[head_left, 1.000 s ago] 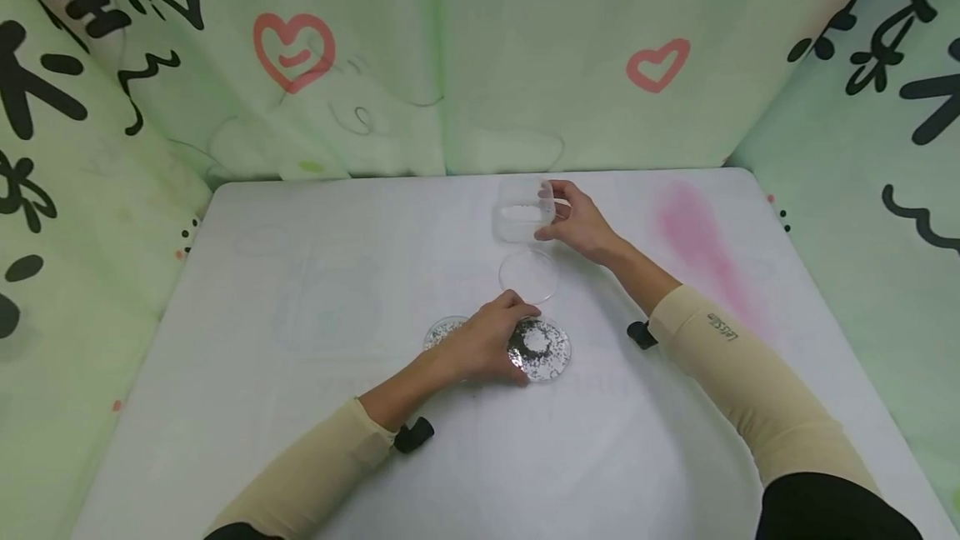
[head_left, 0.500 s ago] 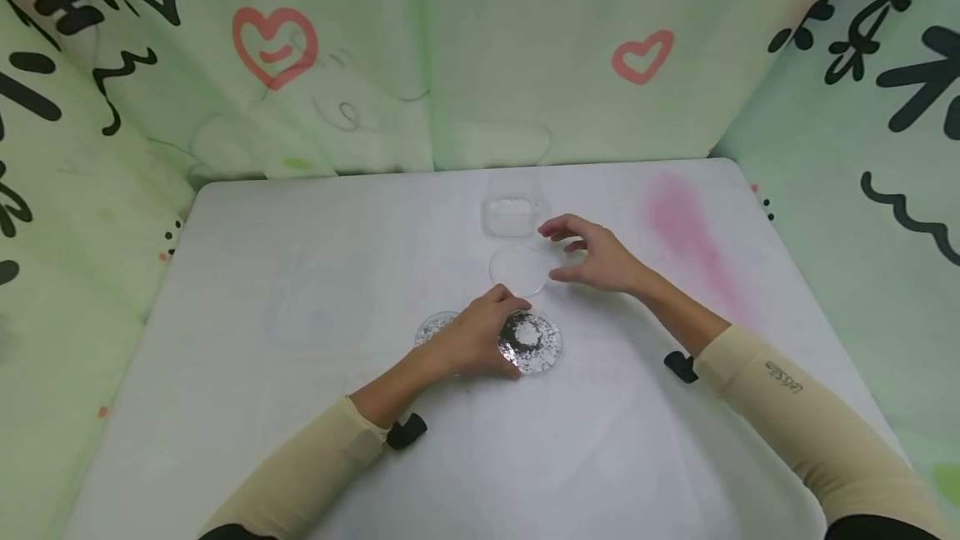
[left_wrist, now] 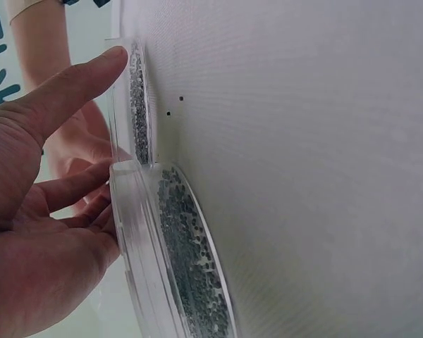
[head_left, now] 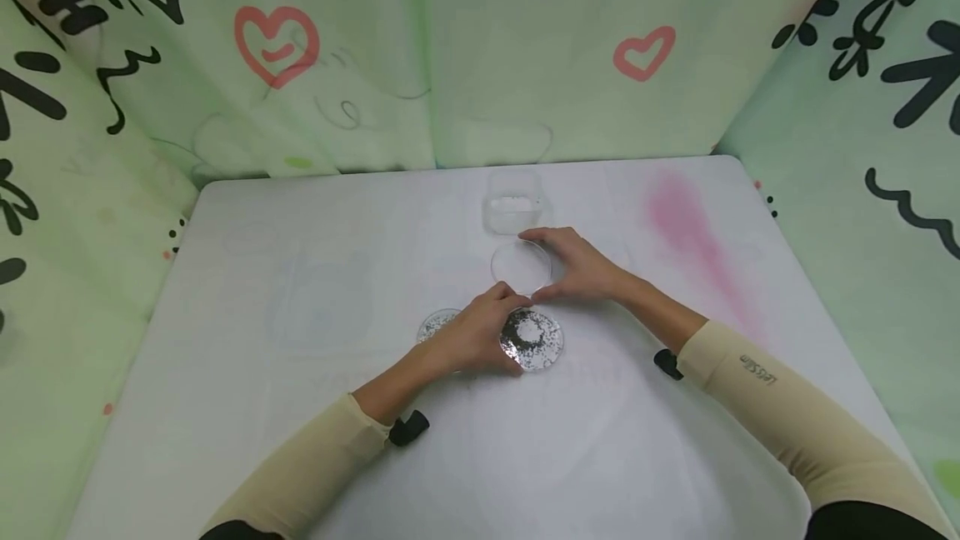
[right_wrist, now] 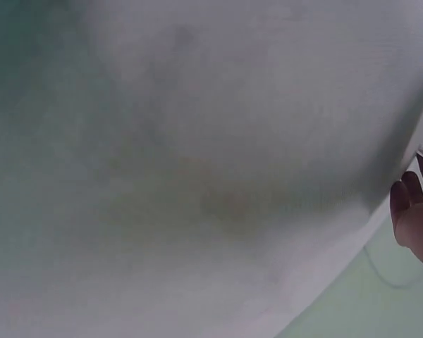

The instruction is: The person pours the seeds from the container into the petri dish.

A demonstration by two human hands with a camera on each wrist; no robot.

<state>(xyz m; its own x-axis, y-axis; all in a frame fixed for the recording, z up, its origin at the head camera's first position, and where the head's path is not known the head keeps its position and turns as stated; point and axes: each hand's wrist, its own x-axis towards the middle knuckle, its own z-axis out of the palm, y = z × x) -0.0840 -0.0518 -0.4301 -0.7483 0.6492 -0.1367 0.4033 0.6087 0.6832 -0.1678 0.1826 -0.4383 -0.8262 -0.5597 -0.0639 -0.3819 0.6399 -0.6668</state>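
Observation:
My left hand (head_left: 476, 332) grips a clear round dish (head_left: 538, 344) holding dark, silvery bits, thumb and fingers at opposite sides of its rim. A second clear dish (head_left: 437, 323) with similar bits lies to its left, partly hidden under the hand. In the left wrist view the nearer dish (left_wrist: 197, 260) stands in front of the other dish (left_wrist: 139, 105), where the thumb rests. My right hand (head_left: 581, 265) holds a clear round lid (head_left: 517, 265) just beyond, its fingertips and thumb spanning the right side. At the right wrist view's edge, the right hand (right_wrist: 419, 218) shows curled fingers.
A clear rounded-square box (head_left: 513, 213) stands near the back edge of the white-covered table (head_left: 300, 423). Green curtains (head_left: 360, 40) with red hearts and black lettering enclose the back and sides. Two small dark specks (left_wrist: 175, 105) lie beside the dishes.
My right hand has let go of the clear box at the back and come nearer, then closed in on the round lid. The left hand has kept its grip on the dish.

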